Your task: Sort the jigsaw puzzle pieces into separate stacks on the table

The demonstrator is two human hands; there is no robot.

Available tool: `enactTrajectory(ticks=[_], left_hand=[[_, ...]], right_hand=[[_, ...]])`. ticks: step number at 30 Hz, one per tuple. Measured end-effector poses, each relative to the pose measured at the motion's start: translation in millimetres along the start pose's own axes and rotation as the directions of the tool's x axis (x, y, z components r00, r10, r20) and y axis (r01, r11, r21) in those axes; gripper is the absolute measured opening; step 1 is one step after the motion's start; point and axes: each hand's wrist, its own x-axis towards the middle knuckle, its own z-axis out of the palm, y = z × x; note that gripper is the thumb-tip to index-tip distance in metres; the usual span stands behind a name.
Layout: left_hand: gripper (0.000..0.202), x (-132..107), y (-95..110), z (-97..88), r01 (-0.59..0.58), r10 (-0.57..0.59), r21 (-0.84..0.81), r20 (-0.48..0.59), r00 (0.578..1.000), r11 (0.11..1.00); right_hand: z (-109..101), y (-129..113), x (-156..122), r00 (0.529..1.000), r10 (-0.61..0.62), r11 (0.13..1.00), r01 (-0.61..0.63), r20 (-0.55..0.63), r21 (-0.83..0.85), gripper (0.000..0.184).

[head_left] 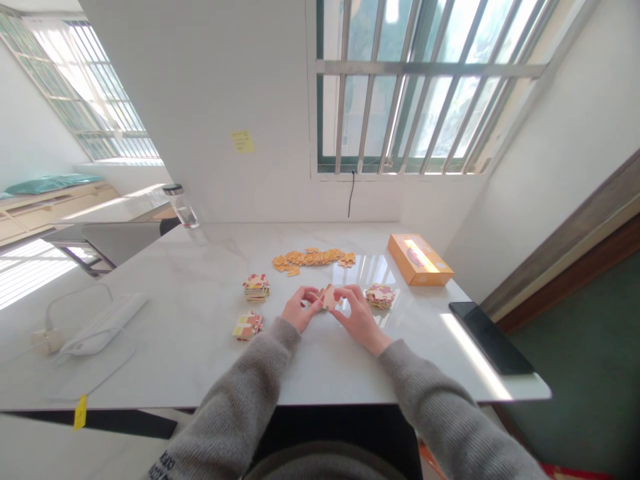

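Note:
Between my two hands, just above the white table, are pale puzzle pieces [328, 298]. My left hand [303, 308] pinches them from the left; my right hand [358, 313] grips the right edge with thumb and fingers. How many pieces are held I cannot tell. Right of my right hand stands a stack of puzzle pieces [380, 296] with pink and white on top. Left of my left hand is a taller red-and-white stack [257, 287], and nearer to me a yellow-and-red stack [248, 326]. Beyond my hands stretches a long pile of orange-yellow pieces [314, 258].
An orange box [419, 260] lies at the back right, with a black tablet [491, 338] along the right edge. On the left are a white power strip [106, 325] and its cables. A clear bottle [182, 207] stands at the back left, below a barred window's wall.

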Motion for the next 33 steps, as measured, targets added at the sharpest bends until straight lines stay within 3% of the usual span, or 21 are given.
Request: enactTrajectory(ticks=[3,6,10,17,23,27,30,33], left_hand=[[0.036,2.8,-1.9,4.3,0.081,-0.070,-0.218,0.057,0.996,0.973],[0.038,4.6,-0.4,4.6,0.113,-0.114,-0.315,0.014,0.993,0.942],[0.033,5.4,3.6,-1.7,0.098,-0.113,-0.241,-0.047,0.992,0.966],[0.035,5.1,-1.0,-2.4,0.097,-0.096,-0.238,0.014,0.995,0.966],[0.040,4.3,2.7,-2.6,0.134,-0.118,-0.287,0.071,0.990,0.948],[0.039,2.3,7.7,-4.7,0.064,-0.059,-0.176,0.037,0.998,0.982],[0.030,0.3,5.9,-4.4,-0.096,0.103,0.088,-0.077,0.992,0.991],[0.021,-0.5,-1.5,-3.1,-0.205,0.256,0.365,-0.097,0.962,0.908]], right_hand=[[2.9,-1.1,-2.1,1.000,-0.028,1.000,0.028,0.011,0.012,0.041],[3.6,-3.2,-3.8,0.997,-0.051,0.998,0.049,0.059,0.031,0.044],[-0.9,-6.7,-5.1,0.992,-0.063,0.998,0.062,0.113,0.018,0.032],[-8.7,-6.7,-5.3,0.969,-0.102,0.995,0.099,0.225,0.026,0.029],[-10.9,-6.1,-4.3,0.972,-0.123,0.992,0.128,0.200,-0.013,0.031],[-13.8,-4.3,-3.2,0.979,-0.122,0.988,0.135,0.160,-0.072,0.039],[-24.3,0.8,-1.8,0.992,-0.096,0.985,0.107,0.086,-0.136,0.036],[-44.8,14.2,-2.5,0.999,-0.041,0.972,0.035,-0.020,-0.233,0.033]])
